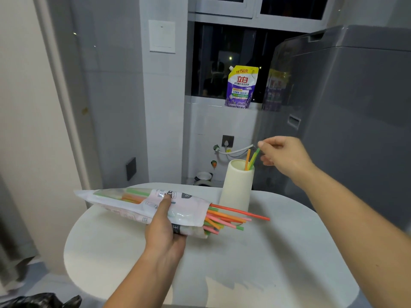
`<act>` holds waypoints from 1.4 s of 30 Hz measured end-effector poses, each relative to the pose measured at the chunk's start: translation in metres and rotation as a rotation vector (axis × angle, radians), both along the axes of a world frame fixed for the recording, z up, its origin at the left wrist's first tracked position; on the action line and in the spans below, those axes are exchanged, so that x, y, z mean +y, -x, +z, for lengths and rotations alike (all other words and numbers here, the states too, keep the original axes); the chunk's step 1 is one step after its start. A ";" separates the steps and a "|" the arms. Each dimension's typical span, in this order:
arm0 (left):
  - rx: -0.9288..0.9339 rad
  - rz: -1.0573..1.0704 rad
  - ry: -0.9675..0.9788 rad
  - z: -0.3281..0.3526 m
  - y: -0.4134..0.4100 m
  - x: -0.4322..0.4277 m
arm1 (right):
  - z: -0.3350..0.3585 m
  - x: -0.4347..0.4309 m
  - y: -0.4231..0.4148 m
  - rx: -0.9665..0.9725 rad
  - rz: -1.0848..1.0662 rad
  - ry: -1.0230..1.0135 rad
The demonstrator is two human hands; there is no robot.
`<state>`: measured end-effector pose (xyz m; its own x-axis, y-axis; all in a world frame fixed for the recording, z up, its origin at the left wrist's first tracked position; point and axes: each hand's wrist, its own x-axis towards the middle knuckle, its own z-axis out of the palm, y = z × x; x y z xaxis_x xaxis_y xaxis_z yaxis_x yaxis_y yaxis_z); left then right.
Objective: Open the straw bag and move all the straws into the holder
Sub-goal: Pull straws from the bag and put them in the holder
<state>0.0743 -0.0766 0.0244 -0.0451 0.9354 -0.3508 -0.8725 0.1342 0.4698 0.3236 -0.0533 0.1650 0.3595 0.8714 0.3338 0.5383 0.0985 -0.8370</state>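
My left hand (163, 227) grips the white straw bag (138, 204) and holds it level above the table. Its open end points right, and several orange, pink and green straws (231, 216) stick out of it. The tall cream holder (236, 187) stands upright behind the bag, with an orange straw (247, 158) and a yellow-green one in it. My right hand (281, 155) hovers just right of the holder's mouth and pinches the top of a green straw (255, 157) whose lower end is inside the holder.
The round white table (244, 263) carries the holder. A grey washing machine (344, 121) stands close on the right. A purple detergent pouch (242, 86) sits on the window sill behind. A black bag (42, 301) lies at the lower left, on the floor.
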 end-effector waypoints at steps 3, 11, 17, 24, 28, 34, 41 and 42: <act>-0.001 0.005 -0.023 0.003 0.003 -0.001 | -0.001 -0.010 0.002 -0.020 -0.112 -0.130; 0.011 0.115 -0.075 0.017 0.013 -0.002 | -0.034 -0.079 0.058 0.429 -0.214 -0.210; 0.038 0.247 -0.129 0.033 0.017 -0.005 | -0.093 -0.118 0.120 0.645 0.054 0.279; 0.077 0.244 -0.118 0.035 0.002 -0.021 | -0.095 -0.087 0.157 0.997 0.235 0.029; 0.075 0.224 -0.100 0.033 -0.003 -0.025 | -0.097 -0.073 0.149 1.016 0.085 -0.049; 0.055 0.195 -0.042 0.029 0.000 -0.018 | -0.092 -0.070 0.145 1.080 0.029 -0.016; 0.053 0.147 -0.017 0.017 0.007 -0.006 | -0.088 -0.077 0.141 1.110 0.048 -0.010; 0.050 0.149 -0.020 0.017 0.009 -0.005 | -0.088 -0.078 0.141 1.115 0.045 -0.017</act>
<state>0.0649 -0.0819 0.0417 -0.2013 0.9236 -0.3263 -0.8573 -0.0050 0.5149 0.1825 -0.1312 0.0773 0.4337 0.8895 -0.1441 -0.5178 0.1152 -0.8477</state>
